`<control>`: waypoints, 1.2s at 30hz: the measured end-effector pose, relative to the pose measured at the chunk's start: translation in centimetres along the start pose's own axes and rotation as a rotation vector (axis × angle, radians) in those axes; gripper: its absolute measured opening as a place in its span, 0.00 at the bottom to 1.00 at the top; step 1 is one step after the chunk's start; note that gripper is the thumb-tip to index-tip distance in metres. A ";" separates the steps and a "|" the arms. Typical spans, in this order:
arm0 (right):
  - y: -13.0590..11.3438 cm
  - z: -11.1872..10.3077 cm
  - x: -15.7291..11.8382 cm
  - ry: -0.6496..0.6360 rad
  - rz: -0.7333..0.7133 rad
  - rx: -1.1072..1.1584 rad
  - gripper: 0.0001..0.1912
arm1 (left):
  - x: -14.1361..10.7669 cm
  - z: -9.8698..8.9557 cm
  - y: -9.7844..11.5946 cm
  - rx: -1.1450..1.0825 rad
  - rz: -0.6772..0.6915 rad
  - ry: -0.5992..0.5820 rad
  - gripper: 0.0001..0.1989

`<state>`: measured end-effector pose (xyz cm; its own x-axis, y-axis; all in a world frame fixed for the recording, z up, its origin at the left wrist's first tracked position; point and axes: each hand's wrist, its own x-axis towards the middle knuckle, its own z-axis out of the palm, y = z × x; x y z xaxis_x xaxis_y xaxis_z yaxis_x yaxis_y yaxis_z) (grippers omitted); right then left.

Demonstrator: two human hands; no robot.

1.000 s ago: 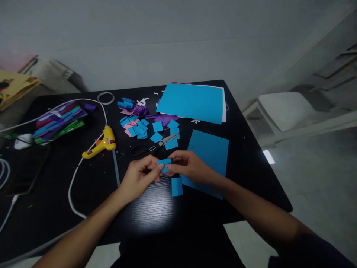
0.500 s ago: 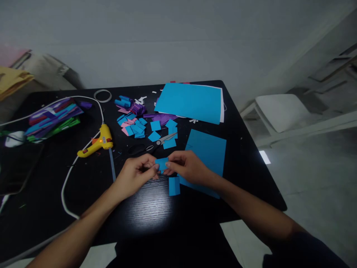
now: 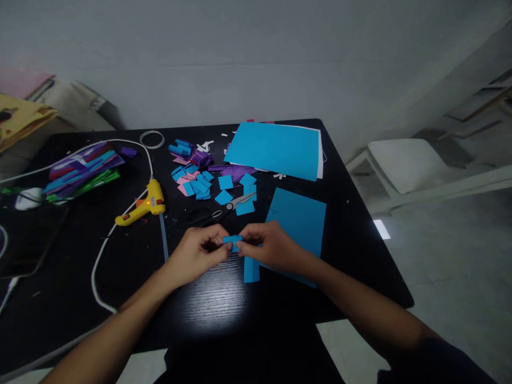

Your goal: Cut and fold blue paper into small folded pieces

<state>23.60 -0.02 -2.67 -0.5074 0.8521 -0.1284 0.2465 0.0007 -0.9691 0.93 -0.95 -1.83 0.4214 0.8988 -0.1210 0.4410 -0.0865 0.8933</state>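
Note:
A small blue paper piece (image 3: pixel 233 241) is pinched at its left end by my left hand (image 3: pixel 204 248) and at its right end by my right hand (image 3: pixel 266 244). Both thumbs press on its near side, and it looks folded. Just below my right hand lies a creased blue strip (image 3: pixel 252 270), partly covered by the fingers. A larger blue sheet (image 3: pixel 298 224) rests under and beyond my right wrist. Scissors (image 3: pixel 236 202) lie beyond my hands, over some blue squares (image 3: pixel 225 183).
A yellow glue gun (image 3: pixel 150 204) with a white cable lies at the left. Behind are a pile of blue and pink pieces (image 3: pixel 198 184), stacked large sheets (image 3: pixel 276 149) and bundled coloured strips (image 3: pixel 84 168). A white stool (image 3: pixel 406 162) stands right of the table.
The paper between my hands has turned or folded and shows a narrower face. My hands are slightly closer together, and the whole view has shifted a little.

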 end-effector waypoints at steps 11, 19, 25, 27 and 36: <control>0.1 -0.2 0.2 0.001 0.013 -0.006 0.05 | 0.0 -0.6 0.1 -0.038 -0.019 -0.049 0.09; 0.6 -0.1 0.4 -0.013 0.082 0.190 0.07 | 0.1 -0.8 0.3 -0.121 -0.045 -0.049 0.07; 0.9 -0.3 0.8 -0.050 0.132 0.318 0.06 | 0.1 -0.8 0.1 -0.148 -0.062 -0.030 0.07; 0.9 -0.3 0.9 -0.054 0.137 0.333 0.06 | 0.0 -0.8 -0.1 -0.137 -0.061 -0.016 0.07; 0.7 0.2 0.7 0.061 0.074 0.380 0.11 | -0.1 0.1 -0.1 -0.025 0.079 0.078 0.09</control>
<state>23.22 0.49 -3.47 -0.4469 0.8722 -0.1991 -0.0486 -0.2459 -0.9681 0.91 -1.05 -1.89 0.3907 0.9204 -0.0168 0.3884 -0.1483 0.9095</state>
